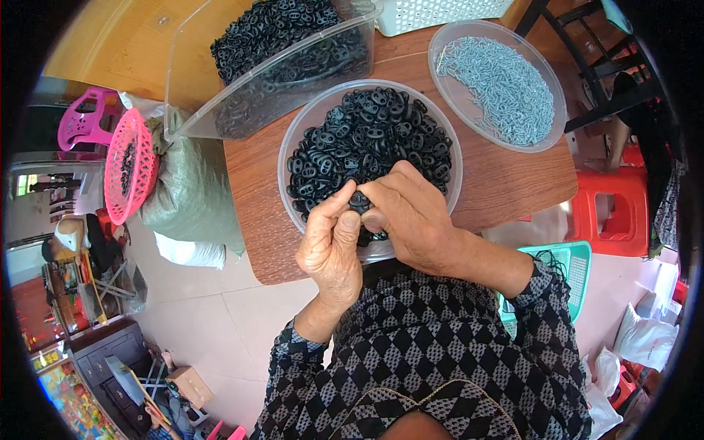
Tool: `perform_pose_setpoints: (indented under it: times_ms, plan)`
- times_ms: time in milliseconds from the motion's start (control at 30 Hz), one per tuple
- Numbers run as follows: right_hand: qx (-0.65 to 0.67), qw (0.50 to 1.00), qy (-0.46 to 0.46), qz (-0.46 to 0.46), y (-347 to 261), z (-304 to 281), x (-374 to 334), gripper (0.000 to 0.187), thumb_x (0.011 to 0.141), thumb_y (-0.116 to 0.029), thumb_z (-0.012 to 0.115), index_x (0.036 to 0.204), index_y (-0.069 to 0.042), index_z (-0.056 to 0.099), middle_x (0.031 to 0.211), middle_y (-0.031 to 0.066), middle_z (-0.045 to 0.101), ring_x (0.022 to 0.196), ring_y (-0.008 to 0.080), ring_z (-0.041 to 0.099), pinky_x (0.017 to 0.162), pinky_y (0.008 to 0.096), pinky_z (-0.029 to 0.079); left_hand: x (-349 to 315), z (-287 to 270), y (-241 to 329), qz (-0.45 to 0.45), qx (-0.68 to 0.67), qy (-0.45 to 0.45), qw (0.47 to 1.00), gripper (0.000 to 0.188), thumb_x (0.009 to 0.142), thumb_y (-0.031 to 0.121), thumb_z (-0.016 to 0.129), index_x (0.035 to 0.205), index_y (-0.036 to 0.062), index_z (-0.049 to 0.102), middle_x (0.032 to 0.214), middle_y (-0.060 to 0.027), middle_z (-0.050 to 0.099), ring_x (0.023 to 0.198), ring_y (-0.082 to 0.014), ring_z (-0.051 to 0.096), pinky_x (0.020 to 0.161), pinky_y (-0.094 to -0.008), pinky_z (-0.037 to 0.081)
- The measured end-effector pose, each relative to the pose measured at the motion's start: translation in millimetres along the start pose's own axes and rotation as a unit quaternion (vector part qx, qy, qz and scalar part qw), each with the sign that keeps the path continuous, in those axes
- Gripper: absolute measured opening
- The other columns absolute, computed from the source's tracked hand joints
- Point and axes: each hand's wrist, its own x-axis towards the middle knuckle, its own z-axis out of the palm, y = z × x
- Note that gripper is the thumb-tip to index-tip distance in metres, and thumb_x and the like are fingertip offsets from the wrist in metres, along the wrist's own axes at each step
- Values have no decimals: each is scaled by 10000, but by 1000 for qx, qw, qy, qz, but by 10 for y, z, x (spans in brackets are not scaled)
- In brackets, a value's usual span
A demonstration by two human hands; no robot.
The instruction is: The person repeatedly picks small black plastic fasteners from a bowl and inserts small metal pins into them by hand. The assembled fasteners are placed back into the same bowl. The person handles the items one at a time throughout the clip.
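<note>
Over the near part of a round clear tub (284, 172), both hands meet at a small black plastic piece (358, 201). My left hand (331, 253) pinches it between thumb and finger from the left. From the right, my right hand (416, 220) grips the same piece, fingers closed. The fingertips cover much of it. Beneath and beyond the hands, the tub is heaped with black two-holed plastic pieces (367, 132). To the far right on the table sits a round clear tray (560, 110), holding many thin silvery pieces (506, 88) that look like small springs.
A clear rectangular bin (271, 70) of similar black pieces stands on the brown table (506, 180). Left of the table, a pink basket (116, 172) tops a greenish sack (194, 191). At right are a red stool (609, 209), a teal basket (584, 268) and a dark chair (601, 59).
</note>
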Motion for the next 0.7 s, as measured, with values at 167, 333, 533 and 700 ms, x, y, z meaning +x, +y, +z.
perform_pose_setpoints:
  times_ms: [167, 333, 533, 700]
  plan:
    - [0, 1000, -1, -9, 2, -15, -1, 356, 590, 0, 657, 913, 67, 523, 760, 128, 464, 650, 264, 444, 539, 349, 385, -32, 16, -19, 11, 26, 12, 1000, 286, 863, 81, 605, 1101, -70, 562, 1075, -125, 609, 881, -103, 563, 785, -226, 468]
    - [-5, 1000, 11, -22, -4, -3, -5, 342, 584, 1, 651, 893, 67, 520, 755, 121, 455, 643, 259, 440, 530, 347, 381, -55, 54, -10, 30, 31, 27, 999, 270, 858, 79, 610, 1078, -72, 569, 1061, -125, 612, 863, -107, 568, 789, -234, 479]
    - [-18, 998, 34, -40, -11, 33, 5, 336, 580, 3, 637, 886, 74, 517, 727, 114, 440, 620, 252, 428, 521, 342, 376, -46, 95, 18, 36, -2, 28, 999, 269, 854, 99, 620, 1047, -82, 572, 974, -117, 618, 821, -112, 573, 782, -244, 492]
    - [-37, 997, 51, -45, 22, 12, 25, 275, 571, -3, 630, 811, 40, 503, 679, 105, 418, 591, 252, 415, 502, 346, 356, -17, 158, 6, 25, 4, 31, 999, 192, 879, 41, 571, 1029, -78, 580, 929, -96, 615, 777, -89, 550, 748, -225, 477]
